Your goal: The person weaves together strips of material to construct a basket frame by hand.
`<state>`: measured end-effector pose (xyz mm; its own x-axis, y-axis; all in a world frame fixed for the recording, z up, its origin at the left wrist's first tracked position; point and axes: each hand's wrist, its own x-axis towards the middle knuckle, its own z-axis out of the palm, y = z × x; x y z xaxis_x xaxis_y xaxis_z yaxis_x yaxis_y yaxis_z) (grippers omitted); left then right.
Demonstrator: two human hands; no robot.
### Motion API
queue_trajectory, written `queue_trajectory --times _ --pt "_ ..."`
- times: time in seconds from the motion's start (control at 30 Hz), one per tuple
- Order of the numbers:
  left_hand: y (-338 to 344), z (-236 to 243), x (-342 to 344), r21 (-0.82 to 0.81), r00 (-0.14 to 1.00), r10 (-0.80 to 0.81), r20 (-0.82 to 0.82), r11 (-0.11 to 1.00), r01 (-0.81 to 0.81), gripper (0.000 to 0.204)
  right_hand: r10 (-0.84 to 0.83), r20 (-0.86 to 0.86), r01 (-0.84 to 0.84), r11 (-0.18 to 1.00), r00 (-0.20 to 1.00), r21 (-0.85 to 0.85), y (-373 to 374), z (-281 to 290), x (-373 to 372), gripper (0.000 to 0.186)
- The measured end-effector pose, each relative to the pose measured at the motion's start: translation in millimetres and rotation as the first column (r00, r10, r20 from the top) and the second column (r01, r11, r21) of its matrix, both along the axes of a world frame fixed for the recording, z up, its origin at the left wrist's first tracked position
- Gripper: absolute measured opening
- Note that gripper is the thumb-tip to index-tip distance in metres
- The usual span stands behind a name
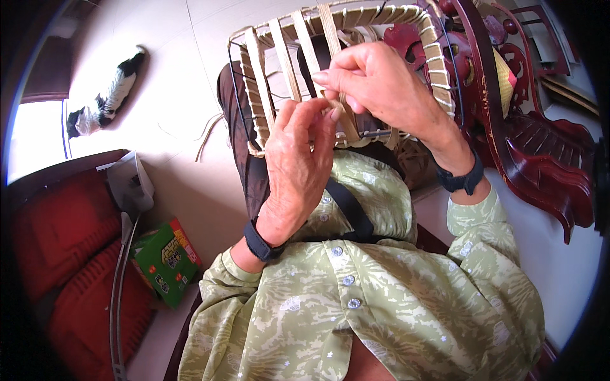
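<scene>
A black wire basket frame (236,95) rests on my lap, partly wrapped and woven with pale flat cane strips (259,70). My left hand (297,168) is raised in front of the frame's near edge, with thumb and fingers pinched on a strip end. My right hand (375,82) reaches in from the right. Its fingers pinch the same pale strip (330,28), which runs up to the frame's far rim. Both wrists wear dark bands. The frame's lower edge is hidden behind my hands.
A carved dark red wooden chair (540,165) stands close on the right. A black and white animal (108,95) lies on the pale floor at upper left. Red cushions (63,254) and a green box (166,261) sit at lower left. Loose strips (206,133) lie on the floor.
</scene>
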<state>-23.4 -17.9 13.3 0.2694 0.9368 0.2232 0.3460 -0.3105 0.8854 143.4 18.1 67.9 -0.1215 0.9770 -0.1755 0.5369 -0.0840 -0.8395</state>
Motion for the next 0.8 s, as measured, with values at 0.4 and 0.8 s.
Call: queue_trajectory --times 0.4,0.8 --pt "8.4 5.1 4.2 -0.027 0.986 -0.029 -0.166 0.999 0.025 0.004 -0.252 0.164 0.049 0.667 0.954 0.743 -28.3 8.8 -4.8 0.016" --pt "35.1 10.9 3.1 -0.206 0.910 -0.239 -0.339 0.963 0.176 0.013 -0.535 -0.521 0.314 0.834 0.665 -0.455 -141.0 -58.7 -19.1 0.028"
